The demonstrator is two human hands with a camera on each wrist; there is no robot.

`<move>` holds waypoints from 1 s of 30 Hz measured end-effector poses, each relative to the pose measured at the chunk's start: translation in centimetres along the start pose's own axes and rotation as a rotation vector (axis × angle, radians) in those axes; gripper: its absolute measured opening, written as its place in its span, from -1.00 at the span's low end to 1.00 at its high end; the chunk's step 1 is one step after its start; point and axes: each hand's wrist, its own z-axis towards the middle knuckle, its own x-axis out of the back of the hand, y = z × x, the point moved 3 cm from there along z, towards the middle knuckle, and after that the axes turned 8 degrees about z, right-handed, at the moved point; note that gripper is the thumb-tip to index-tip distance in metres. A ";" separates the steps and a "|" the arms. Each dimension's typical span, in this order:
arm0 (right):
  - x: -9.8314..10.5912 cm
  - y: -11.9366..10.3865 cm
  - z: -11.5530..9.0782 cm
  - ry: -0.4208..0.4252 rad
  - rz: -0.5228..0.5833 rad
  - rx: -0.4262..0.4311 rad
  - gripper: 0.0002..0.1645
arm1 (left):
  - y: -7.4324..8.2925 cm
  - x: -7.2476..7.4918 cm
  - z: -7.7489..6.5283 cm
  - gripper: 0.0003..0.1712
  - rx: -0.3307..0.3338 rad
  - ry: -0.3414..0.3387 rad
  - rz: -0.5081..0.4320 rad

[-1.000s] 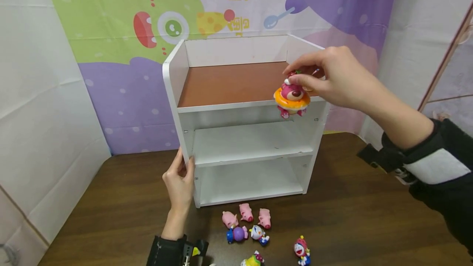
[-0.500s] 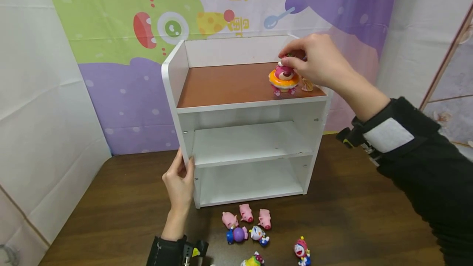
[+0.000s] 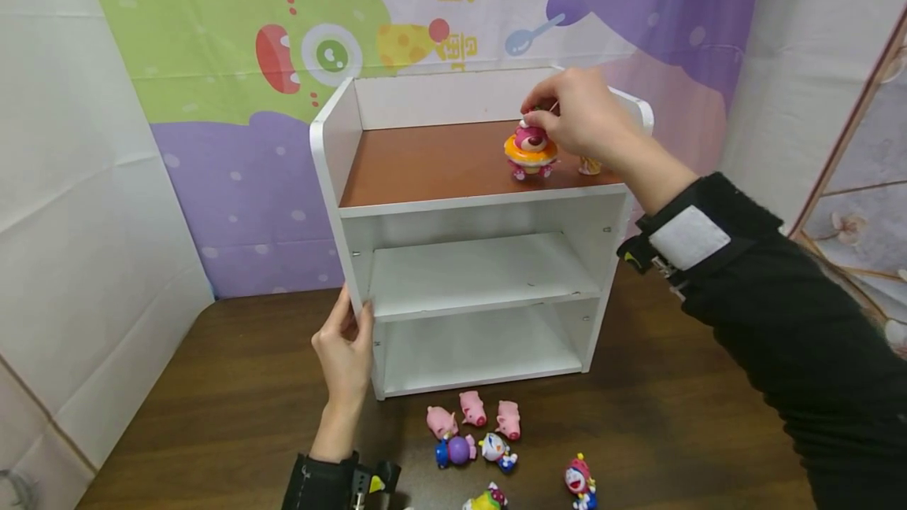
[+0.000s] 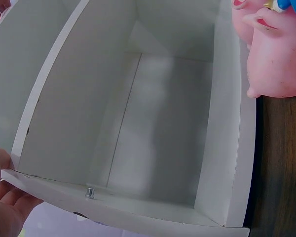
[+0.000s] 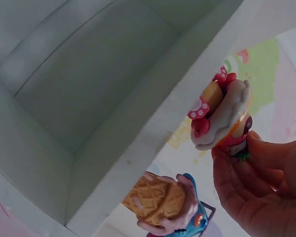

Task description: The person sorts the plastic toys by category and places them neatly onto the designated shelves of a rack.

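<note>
A small white shelf unit stands on the table, its top board brown. My left hand grips the front edge of the left side panel; the left wrist view shows its fingers on the panel's outer side. My right hand pinches the top of a pink bear figurine with an orange ring round its middle. The bear is upright over the right half of the top board; whether its feet touch is unclear. Beside it stands a waffle-cone figurine, partly hidden by my right hand in the head view.
Before the unit lie several toys: pink pigs, a purple and blue figurine, a white and blue one, a yellow-green one and a red-hooded one. A printed cloth hangs behind.
My right hand has carried the bear figurine from in front of the unit back and left over the top board, uncovering the cone figurine. My left hand has stayed put.
</note>
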 end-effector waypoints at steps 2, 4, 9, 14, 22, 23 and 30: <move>-0.1 0.1 0.1 -0.001 -0.004 -0.006 -0.72 | -0.6 -0.1 -0.1 -0.53 0.002 -0.005 -0.004; -0.2 0.2 0.2 0.001 -0.008 -0.009 -0.72 | -1.4 -0.3 -0.2 -0.52 0.004 -0.008 -0.008; -0.1 0.2 0.3 0.006 -0.005 -0.015 -0.72 | -2.7 -0.6 -0.5 -0.51 0.008 -0.011 -0.013; -0.2 0.1 0.4 0.003 -0.011 -0.016 -0.71 | -1.5 -0.3 -0.2 -0.52 0.005 -0.011 -0.016; -0.2 0.0 0.2 0.001 0.003 -0.009 -0.72 | 0.3 0.1 0.1 -0.52 -0.006 -0.005 -0.003; -0.2 0.1 0.2 -0.001 0.005 -0.013 -0.72 | 0.3 0.1 0.1 -0.52 -0.006 -0.005 -0.005; -0.2 0.2 0.3 0.005 0.016 -0.020 -0.71 | 0.2 0.1 0.0 -0.55 -0.004 -0.007 0.006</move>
